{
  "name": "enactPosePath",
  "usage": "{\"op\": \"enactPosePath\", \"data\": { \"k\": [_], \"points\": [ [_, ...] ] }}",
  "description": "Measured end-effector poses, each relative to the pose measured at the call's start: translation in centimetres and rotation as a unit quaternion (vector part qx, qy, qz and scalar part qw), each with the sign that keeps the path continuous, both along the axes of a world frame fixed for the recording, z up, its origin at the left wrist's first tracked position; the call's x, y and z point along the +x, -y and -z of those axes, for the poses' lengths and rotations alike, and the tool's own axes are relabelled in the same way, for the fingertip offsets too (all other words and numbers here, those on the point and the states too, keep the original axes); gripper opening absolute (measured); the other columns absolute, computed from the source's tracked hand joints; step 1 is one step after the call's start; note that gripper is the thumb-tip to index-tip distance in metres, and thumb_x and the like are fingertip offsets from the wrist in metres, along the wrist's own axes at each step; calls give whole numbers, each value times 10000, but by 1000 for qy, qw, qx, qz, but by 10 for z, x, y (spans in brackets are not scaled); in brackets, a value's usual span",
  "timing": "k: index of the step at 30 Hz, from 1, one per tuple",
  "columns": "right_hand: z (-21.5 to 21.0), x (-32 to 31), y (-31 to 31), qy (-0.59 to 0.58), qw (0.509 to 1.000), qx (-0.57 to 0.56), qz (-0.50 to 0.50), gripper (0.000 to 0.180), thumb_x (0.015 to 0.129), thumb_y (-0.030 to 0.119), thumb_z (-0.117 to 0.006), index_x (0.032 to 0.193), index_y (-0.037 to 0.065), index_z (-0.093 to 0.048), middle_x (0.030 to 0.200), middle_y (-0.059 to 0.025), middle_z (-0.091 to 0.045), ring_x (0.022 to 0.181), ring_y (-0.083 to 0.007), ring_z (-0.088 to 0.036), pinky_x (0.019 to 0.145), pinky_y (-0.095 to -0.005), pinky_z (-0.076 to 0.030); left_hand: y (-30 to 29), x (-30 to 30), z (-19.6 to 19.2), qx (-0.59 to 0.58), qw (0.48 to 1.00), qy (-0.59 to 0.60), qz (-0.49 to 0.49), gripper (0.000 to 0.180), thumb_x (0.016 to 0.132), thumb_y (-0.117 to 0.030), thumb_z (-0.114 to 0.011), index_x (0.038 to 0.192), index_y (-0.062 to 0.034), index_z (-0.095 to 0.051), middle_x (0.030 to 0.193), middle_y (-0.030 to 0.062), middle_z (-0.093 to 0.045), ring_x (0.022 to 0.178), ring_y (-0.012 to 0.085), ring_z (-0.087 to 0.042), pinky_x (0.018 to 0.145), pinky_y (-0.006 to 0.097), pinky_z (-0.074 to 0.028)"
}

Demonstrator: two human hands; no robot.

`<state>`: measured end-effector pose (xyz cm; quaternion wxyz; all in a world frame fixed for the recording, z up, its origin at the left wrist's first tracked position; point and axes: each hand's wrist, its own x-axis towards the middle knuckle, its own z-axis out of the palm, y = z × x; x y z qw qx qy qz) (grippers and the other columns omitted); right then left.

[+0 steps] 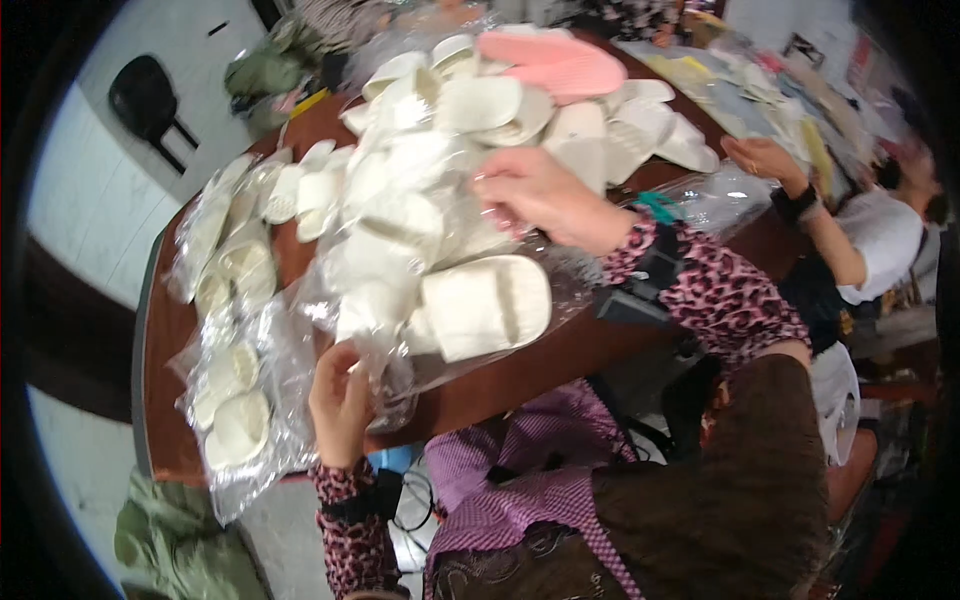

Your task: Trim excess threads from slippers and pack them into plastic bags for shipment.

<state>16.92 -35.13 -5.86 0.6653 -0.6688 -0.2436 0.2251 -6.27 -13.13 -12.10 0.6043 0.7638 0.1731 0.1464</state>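
White slippers (480, 105) lie heaped across a brown table (165, 350), pink slippers (560, 68) on top and bagged slippers (240, 430) along the left side; a black chair (143, 90) stands beyond on the pale floor (125, 225), and a co-worker's hand (765, 160) is raised at right. My left hand (340, 408) pinches a clear plastic bag (392, 390) near the table's front edge, thumb and fingers together. My right hand (548, 195), fingers curled closed, grips the plastic farther up. One broad slipper (465, 310) lies between my hands; whether inside the film, I cannot tell.
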Motion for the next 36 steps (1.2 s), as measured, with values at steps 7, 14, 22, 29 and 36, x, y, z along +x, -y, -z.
{"op": "enactPosePath", "data": {
  "k": [7, 14, 22, 29, 36],
  "points": [
    [-4, 0, -8, 99, 994, 34, 9, 130, 830, 88, -538, 867, -27, -588, 650, -54, -579, 500, -104, -537, 412, -243, -424, -29, 6, 42, 436, 898, 45, 36, 649, 741, -168, -685, 1266, 71, -387, 1208, 212, -459, 1076, 320, -475, 886, 363, -418],
    [-3, 12, 9, 103, 995, 9, 11, 124, 857, 95, -544, 918, -3, -589, 694, -35, -586, 530, -81, -528, 455, -226, -443, -20, 25, 43, 439, 897, 20, 47, 744, 686, -150, -698, 1297, 62, -331, 1198, 254, -444, 1108, 409, -424, 966, 438, -334],
    [-5, 20, 29, 132, 989, 29, 58, 119, 858, 101, -543, 904, 7, -601, 700, -35, -585, 554, -78, -547, 456, -217, -449, -25, 7, 26, 468, 880, -5, -81, 861, 635, -83, -693, 1384, -11, -275, 1248, 254, -405, 1100, 415, -444, 905, 450, -400],
    [-44, 51, 35, 242, 959, -8, 149, 156, 841, 130, -551, 935, 32, -628, 705, -16, -590, 545, -61, -543, 446, -211, -443, -33, -9, 16, 465, 877, -11, -117, 894, 616, -63, -697, 1398, -37, -264, 1149, 218, -443, 1007, 386, -473, 875, 447, -405],
    [-64, 84, 51, 261, 940, -12, 222, 166, 851, 128, -561, 986, 47, -615, 692, -2, -568, 517, -56, -487, 446, -200, -417, -37, -16, 20, 458, 876, -36, -149, 901, 613, -89, -723, 1385, -20, -264, 1124, 221, -447, 1019, 387, -472, 884, 432, -408]
  ]
}}
